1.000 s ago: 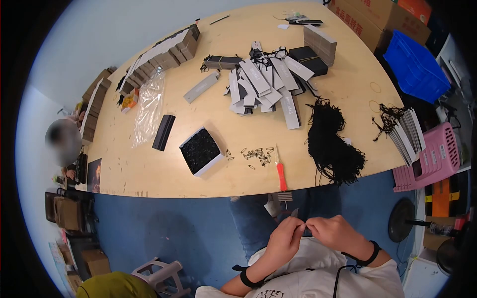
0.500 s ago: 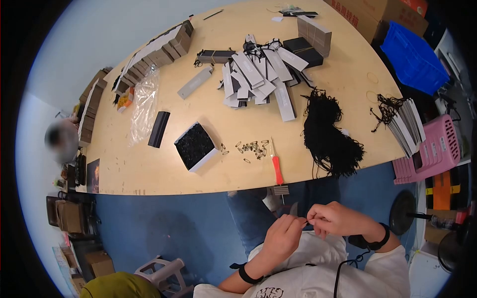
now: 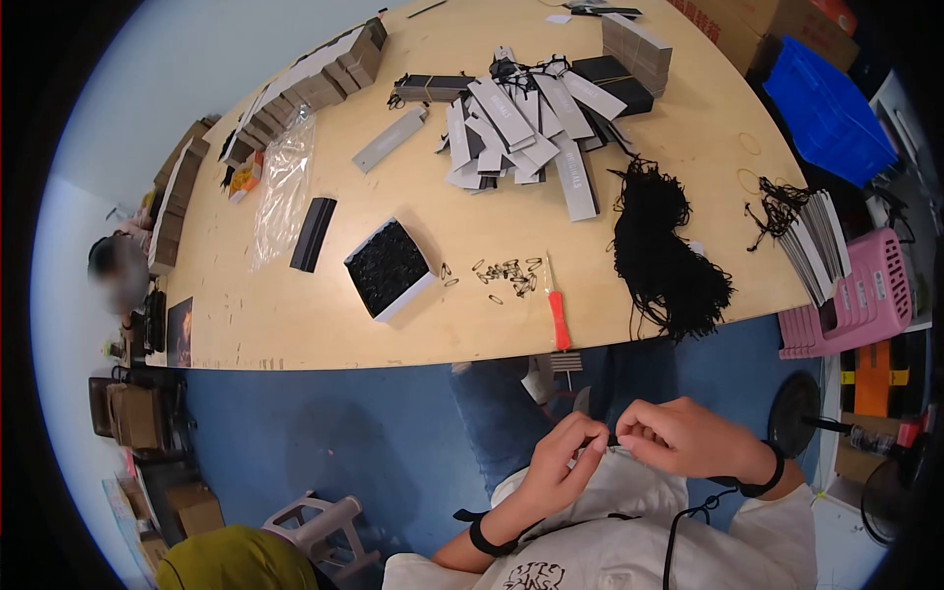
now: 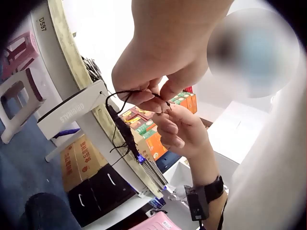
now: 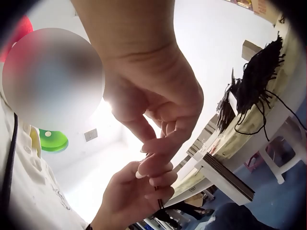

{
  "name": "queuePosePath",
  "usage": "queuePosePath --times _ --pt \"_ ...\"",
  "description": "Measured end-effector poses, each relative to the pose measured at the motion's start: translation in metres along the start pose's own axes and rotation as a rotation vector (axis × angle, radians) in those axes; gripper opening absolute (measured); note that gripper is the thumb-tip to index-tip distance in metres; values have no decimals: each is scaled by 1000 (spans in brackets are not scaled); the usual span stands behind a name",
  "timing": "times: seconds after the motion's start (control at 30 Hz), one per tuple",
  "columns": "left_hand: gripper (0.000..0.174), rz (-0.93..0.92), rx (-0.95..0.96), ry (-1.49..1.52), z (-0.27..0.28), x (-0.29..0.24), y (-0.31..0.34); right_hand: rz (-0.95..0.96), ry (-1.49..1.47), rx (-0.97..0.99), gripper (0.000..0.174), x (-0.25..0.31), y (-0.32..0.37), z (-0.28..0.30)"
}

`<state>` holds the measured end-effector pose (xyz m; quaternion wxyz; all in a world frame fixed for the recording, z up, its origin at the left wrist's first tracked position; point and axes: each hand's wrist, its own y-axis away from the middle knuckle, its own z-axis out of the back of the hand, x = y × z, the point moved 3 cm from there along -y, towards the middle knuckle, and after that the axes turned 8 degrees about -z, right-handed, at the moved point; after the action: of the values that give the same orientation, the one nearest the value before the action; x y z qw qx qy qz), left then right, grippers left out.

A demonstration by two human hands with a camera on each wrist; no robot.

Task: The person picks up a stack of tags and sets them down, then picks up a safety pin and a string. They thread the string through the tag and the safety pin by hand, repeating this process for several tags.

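Low in the head view, my left hand (image 3: pixel 565 460) and right hand (image 3: pixel 680 439) meet fingertip to fingertip in front of the white shirt. Both pinch a thin black cord (image 4: pixel 129 91), which loops past the left hand (image 4: pixel 163 57) to a hole in a white tag (image 4: pixel 72 113) with dark lettering. Opposite, in the left wrist view, is the right hand (image 4: pixel 184 129) with curled fingers. The right wrist view shows the right hand (image 5: pixel 153 96) above the left hand (image 5: pixel 132 194); their overlapping fingers hide part of the cord.
On the table (image 3: pixel 246 324) lie a box of black pieces (image 3: pixel 388 270), small metal-like loops (image 3: pixel 511 275), a red-handled tool (image 3: pixel 559 320), a black cord bundle (image 3: pixel 669 256) and a heap of tags (image 3: pixel 521 128). A stool (image 3: pixel 324 531) stands on the floor.
The head view has shifted slightly. Both hands stay close together, with the cord between them; the right fingers, partly spread half a second ago, are now more tightly curled.
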<state>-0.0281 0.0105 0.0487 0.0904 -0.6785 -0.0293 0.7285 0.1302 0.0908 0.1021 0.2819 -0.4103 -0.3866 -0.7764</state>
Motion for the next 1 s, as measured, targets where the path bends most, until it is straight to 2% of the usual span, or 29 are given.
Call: queuePosePath --times 0.1,0.17,0.2,0.27,0.37,0.43,0.67,0.77,0.83,1.0 --pt "5 -33 -20 -42 0 -2 -1 -49 -19 -24 14 0 1 -5" --pt "7 -45 -26 -65 -1 -3 -2 4 -76 -175 14 -1 1 -7" --pt "8 -44 -37 -90 0 -4 -1 4 -77 -173 14 -4 2 -9" --pt "10 -41 -50 -116 0 -4 -1 166 101 -328 14 -3 4 -11" --pt "1 -94 -72 -157 0 -6 -2 242 177 -415 16 -4 3 -16" --pt "11 -44 -85 -150 -1 -8 -2 255 194 -421 16 -5 2 -16" --pt "10 -30 -94 -154 -2 -5 -2 366 351 -464 16 -3 2 -15" --pt "11 -60 -94 -203 -2 -4 -2 402 392 -460 15 -6 2 -17" --pt "8 -155 -59 -313 -2 -4 -3 399 402 -444 15 -7 1 -17" --pt "14 -183 -98 -397 -7 -6 -4 419 453 -423 15 -8 2 -16"
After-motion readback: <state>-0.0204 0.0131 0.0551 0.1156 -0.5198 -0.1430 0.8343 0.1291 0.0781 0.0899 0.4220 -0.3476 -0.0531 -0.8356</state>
